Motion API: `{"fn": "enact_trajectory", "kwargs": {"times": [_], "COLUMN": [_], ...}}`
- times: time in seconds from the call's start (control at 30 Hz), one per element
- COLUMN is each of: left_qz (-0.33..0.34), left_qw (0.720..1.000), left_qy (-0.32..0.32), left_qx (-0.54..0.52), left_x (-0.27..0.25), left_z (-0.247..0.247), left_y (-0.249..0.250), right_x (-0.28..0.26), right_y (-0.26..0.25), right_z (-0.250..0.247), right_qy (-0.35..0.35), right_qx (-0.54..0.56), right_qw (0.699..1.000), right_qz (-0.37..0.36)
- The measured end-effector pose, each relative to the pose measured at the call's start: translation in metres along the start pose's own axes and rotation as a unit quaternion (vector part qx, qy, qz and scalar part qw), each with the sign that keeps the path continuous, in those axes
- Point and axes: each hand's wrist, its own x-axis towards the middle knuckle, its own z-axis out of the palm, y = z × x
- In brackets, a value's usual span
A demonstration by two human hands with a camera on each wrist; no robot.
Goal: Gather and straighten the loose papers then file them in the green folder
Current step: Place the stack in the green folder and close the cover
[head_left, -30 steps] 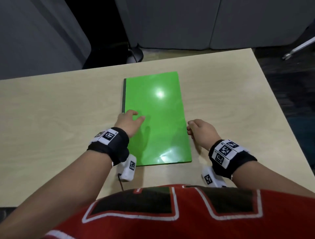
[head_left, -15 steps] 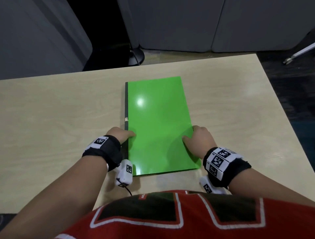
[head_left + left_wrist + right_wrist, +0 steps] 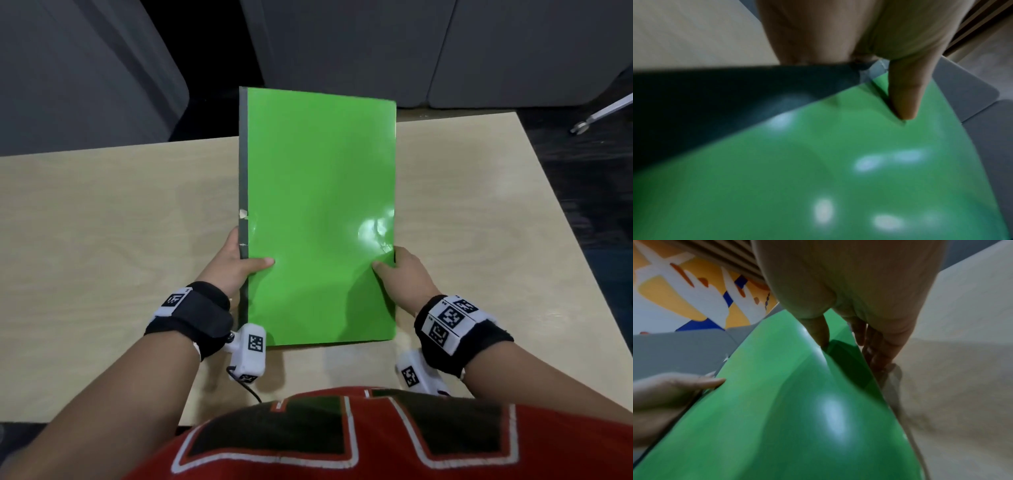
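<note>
The closed green folder (image 3: 318, 212) with a dark grey spine on its left edge is lifted off the table and tilted up toward me. My left hand (image 3: 236, 263) grips the spine side, thumb on the front cover (image 3: 902, 100). My right hand (image 3: 397, 270) grips the right edge, its thumb pressing a dent into the cover (image 3: 818, 334) and its fingers behind. The folder (image 3: 797, 418) bows slightly between the hands. No loose papers show in any view.
The light wooden table (image 3: 102, 222) lies under the folder, with its far edge and right edge in view. Grey partition panels (image 3: 342, 51) stand behind it. A metal leg (image 3: 603, 116) shows on the dark floor at the far right.
The folder lay flat on the table with both hands at its side edges; now both hands grip it and have raised it, tilted upright.
</note>
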Motion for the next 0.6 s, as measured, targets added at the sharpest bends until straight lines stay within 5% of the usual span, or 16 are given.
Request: {"fn": "enact_trajectory", "kwargs": {"times": [0.13,0.3,0.6], "left_qz": [0.006,0.004,-0.045], "left_qw": [0.999,0.999,0.985], "left_qy": [0.017,0.034,0.114], "left_qx": [-0.026,-0.030,0.120], "left_x": [-0.005,0.000,0.027], "left_z": [-0.023,-0.063,-0.171], "left_y": [-0.001,-0.008,-0.049], "right_x": [-0.002,-0.005,-0.010], "right_y": [-0.017,-0.043,-0.117], "right_z": [0.004,0.033,0.128], "right_qy": [-0.018,-0.003,0.013], "right_qx": [0.076,0.031,-0.074], "right_qw": [0.997,0.998,0.994], "right_qz": [-0.020,-0.056,-0.073]}}
